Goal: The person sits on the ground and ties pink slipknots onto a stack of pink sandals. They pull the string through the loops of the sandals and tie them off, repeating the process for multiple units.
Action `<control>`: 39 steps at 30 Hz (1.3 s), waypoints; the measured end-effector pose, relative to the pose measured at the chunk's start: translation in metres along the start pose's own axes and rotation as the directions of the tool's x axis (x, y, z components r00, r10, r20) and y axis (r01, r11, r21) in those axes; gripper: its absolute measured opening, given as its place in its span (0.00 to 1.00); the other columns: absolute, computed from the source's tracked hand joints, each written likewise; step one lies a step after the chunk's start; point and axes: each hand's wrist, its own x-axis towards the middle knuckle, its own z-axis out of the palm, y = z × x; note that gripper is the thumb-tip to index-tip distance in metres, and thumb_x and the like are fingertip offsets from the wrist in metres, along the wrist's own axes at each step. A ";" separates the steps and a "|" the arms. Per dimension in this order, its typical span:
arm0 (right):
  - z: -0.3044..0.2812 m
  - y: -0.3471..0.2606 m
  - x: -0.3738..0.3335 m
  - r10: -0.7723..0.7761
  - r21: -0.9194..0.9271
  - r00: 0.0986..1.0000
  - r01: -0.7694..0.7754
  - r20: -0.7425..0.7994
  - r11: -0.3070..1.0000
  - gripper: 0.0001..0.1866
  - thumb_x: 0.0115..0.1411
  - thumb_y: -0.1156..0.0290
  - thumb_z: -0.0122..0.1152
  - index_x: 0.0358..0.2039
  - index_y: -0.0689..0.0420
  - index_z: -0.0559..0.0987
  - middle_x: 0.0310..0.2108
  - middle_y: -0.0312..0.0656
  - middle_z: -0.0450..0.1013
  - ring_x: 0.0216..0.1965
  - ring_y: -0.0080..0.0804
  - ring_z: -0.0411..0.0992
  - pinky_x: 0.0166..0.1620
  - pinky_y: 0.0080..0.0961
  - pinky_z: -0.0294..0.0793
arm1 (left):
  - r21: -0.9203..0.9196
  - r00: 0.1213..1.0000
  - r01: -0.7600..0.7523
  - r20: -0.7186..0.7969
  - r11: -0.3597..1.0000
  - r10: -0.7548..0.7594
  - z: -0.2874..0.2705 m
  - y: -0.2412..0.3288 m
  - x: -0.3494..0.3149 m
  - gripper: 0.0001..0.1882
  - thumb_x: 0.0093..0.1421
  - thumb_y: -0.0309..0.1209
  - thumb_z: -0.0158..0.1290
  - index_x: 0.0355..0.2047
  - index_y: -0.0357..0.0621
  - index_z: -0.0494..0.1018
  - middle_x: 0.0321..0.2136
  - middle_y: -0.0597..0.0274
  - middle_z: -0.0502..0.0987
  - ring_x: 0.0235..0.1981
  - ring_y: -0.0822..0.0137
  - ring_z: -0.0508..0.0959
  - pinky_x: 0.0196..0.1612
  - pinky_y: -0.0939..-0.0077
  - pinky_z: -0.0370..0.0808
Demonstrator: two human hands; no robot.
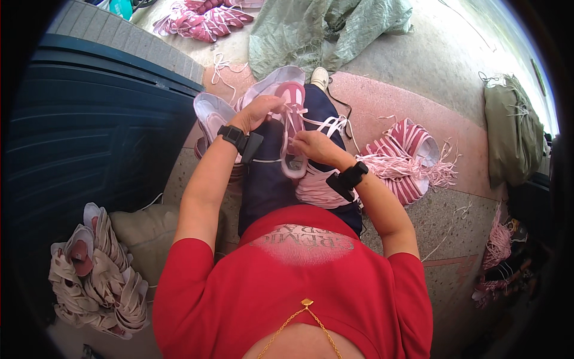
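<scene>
Pink shoe upper is at 12 o'clock from the wearer, btwn hands, long axis approx. 12–6. L hand grips its 10 o'clock side, nearer toe; R hand pinches at 4, lace or edge unclear.

The only lettering in view is on your red shirt, where dark capital letters run across the front in what look like two rows, set on a pale pink, speckled patch with a rounded lower edge. You see the upper row crowded against the bunched cloth and partly lost in its folds, while the larger lower row stretches across the patch, its ends blurring into the red
</scene>
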 end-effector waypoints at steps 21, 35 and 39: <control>0.010 -0.004 -0.023 -0.069 -0.037 0.995 0.072 0.072 0.997 0.10 0.57 0.66 0.52 0.30 0.60 0.76 0.26 0.53 0.73 0.30 0.51 0.73 0.34 0.39 0.71 | -0.110 0.989 0.134 -0.041 0.985 -0.139 0.006 0.001 -0.003 0.07 0.53 0.34 0.52 0.26 0.45 0.75 0.23 0.74 0.72 0.20 0.82 0.61 0.18 0.86 0.56; -0.009 -0.031 -0.036 -0.099 0.045 0.969 0.091 0.227 0.995 0.11 0.56 0.65 0.51 0.30 0.60 0.77 0.25 0.52 0.74 0.30 0.51 0.73 0.36 0.38 0.71 | 0.569 0.993 -0.001 -0.096 0.822 0.068 0.024 0.016 0.000 0.16 0.55 0.42 0.52 0.29 0.40 0.77 0.28 0.64 0.75 0.31 0.75 0.71 0.36 0.78 0.66; -0.011 -0.032 -0.037 -0.077 0.071 0.976 0.064 0.204 0.995 0.11 0.56 0.66 0.52 0.30 0.60 0.77 0.25 0.53 0.73 0.29 0.51 0.73 0.35 0.37 0.71 | 0.666 0.990 -0.119 0.020 0.736 0.142 0.014 0.013 0.001 0.18 0.55 0.43 0.53 0.29 0.38 0.77 0.24 0.65 0.75 0.28 0.76 0.70 0.33 0.79 0.66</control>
